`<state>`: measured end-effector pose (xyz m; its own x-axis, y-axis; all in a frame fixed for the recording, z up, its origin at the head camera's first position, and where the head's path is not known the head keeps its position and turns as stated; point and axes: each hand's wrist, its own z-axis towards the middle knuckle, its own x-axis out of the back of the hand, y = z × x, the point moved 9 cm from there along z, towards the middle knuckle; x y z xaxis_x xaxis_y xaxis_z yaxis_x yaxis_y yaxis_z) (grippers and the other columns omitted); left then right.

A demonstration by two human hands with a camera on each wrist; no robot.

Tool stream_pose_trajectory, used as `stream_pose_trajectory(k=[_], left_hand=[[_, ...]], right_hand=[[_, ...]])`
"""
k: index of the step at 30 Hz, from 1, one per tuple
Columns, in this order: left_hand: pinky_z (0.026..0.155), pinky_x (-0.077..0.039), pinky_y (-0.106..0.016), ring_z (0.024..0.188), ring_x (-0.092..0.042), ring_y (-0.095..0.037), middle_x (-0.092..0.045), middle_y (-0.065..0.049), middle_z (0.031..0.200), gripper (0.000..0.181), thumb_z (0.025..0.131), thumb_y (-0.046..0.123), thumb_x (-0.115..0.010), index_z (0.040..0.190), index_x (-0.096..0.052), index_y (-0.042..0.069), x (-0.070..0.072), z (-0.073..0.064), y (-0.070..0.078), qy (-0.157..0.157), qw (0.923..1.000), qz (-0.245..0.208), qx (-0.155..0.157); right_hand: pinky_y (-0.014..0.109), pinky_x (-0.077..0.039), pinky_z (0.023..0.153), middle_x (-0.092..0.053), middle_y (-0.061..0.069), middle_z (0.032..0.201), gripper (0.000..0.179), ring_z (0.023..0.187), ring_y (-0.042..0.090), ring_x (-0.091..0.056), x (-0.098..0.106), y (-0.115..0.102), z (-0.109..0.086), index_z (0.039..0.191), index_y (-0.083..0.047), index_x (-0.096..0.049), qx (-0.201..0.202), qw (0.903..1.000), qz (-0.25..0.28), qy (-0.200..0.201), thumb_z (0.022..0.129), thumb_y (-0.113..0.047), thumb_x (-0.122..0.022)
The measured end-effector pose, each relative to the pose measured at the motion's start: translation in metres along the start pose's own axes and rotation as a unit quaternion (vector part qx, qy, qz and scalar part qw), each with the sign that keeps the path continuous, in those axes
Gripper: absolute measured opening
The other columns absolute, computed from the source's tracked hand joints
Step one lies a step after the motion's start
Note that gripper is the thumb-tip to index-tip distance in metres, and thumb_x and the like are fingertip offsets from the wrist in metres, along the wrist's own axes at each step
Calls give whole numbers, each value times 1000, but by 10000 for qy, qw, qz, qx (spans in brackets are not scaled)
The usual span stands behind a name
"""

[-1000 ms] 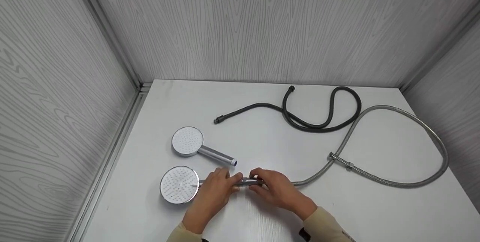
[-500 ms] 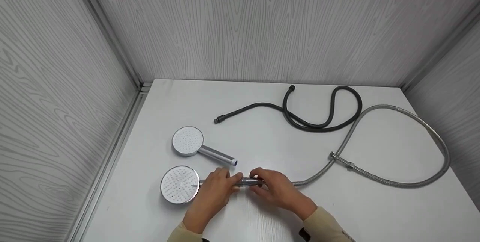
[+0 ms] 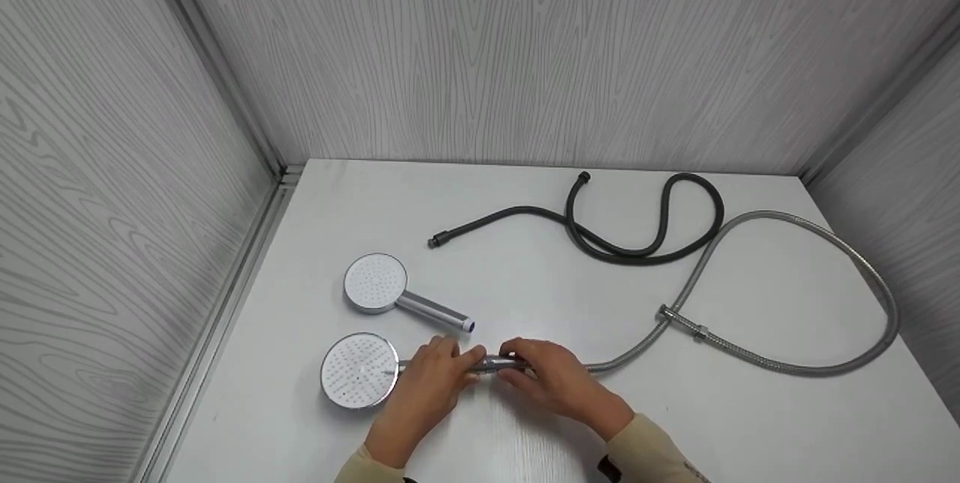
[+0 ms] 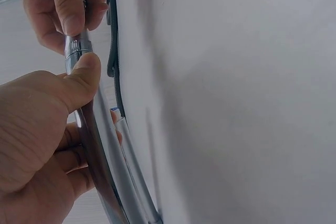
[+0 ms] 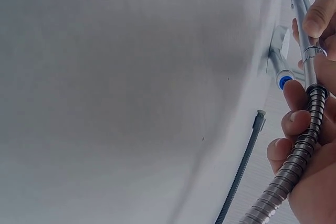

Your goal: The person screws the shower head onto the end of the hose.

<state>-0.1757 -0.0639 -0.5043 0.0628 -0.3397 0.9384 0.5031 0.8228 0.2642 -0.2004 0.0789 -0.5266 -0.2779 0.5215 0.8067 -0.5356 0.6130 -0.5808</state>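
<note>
My left hand (image 3: 433,378) grips the chrome handle of a round shower head (image 3: 358,370), whose white nozzle face points up at the front left. Thumb and fingers lie on either side of that handle (image 4: 100,150) in the left wrist view. Just to the right, my right hand (image 3: 553,376) pinches the chrome end fitting of a silver shower hose (image 3: 634,354). In the right wrist view the ribbed hose (image 5: 294,169) runs under its curled fingers, and the fitting meets the handle end in one line.
A second shower head (image 3: 375,283) lies behind the first, its handle end showing a blue insert. A black hose (image 3: 622,252) lies looped at the back. The silver hose loops across the right side. Wood-grain panels (image 3: 480,55) enclose the table.
</note>
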Motion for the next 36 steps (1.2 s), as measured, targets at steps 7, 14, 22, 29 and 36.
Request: stream_pose_trajectory(k=[7, 14, 22, 29, 36], left_hand=[[69, -47, -36, 77, -51, -19, -55, -4, 89, 37, 91, 27, -80, 127, -70, 24, 1, -1, 0, 56, 10000, 65, -51], [67, -47, -35, 76, -52, -19, -55, -3, 87, 36, 91, 28, -79, 124, -67, 26, 1, -2, 0, 81, 9999, 69, -16], [67, -46, -35, 75, -51, -20, -53, -3, 86, 34, 91, 28, -79, 122, -66, 25, 3, -2, 2, 220, 9995, 166, -141], [67, -46, -35, 75, -51, -20, -54, -4, 87, 35, 91, 27, -79, 124, -68, 25, 3, -2, 1, 239, 9996, 108, -120], [67, -45, -35, 75, -50, -20, -54, -4, 87, 35, 91, 27, -79, 123, -67, 25, 3, -2, 1, 193, 9997, 69, -147]], right_hand=[[23, -45, 69, -69, -7, 92, 27, 74, 16, -60, 1, -2, 0, 122, -17, -64, 87, 9999, -18, 91, 100, -30, -75], [24, -49, 71, -73, -7, 97, 23, 78, 20, -66, 1, -3, -1, 120, -19, -65, 136, 9999, -6, 99, 101, -29, -73], [25, -50, 72, -73, -7, 98, 23, 78, 14, -64, 3, -4, -1, 119, -18, -66, 201, 9997, -42, 160, 103, -34, -69], [27, -53, 74, -74, -7, 101, 28, 83, 14, -67, 4, -5, 1, 120, -17, -67, 233, 9995, -41, 216, 98, -31, -76], [31, -58, 79, -76, -7, 107, 27, 91, 6, -69, 3, -7, 1, 122, -18, -66, 268, 9993, -108, 233, 99, -29, -75]])
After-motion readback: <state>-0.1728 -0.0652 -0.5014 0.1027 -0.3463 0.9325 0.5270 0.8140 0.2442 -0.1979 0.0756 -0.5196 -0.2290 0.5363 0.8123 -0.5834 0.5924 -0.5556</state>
